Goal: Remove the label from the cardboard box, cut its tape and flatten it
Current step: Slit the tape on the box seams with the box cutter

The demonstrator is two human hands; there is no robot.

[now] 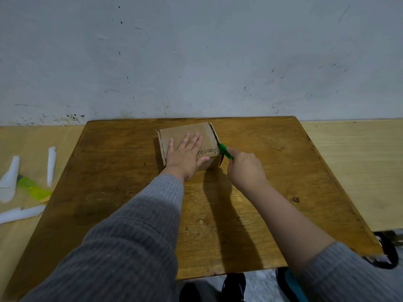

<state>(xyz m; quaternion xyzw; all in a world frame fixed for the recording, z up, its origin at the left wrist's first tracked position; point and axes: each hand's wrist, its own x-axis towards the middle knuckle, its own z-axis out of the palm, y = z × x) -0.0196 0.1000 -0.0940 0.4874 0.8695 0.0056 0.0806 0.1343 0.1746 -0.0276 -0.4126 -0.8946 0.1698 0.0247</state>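
- A small brown corrugated cardboard box (187,142) rests on a worn wooden tabletop (250,192), near the far edge, with one broad face turned up and slightly skewed to the table's edges.
- Its upper face bears black handwritten lettering (207,151), upside down to the viewer, partly hidden.
- The flaps on its right end stand slightly parted, showing a dark seam.
- A cutting tool with a green plastic handle (225,152) lies against that right-end seam, its dark blade running along the box's upper right edge.
- No label can be made out on the visible faces.
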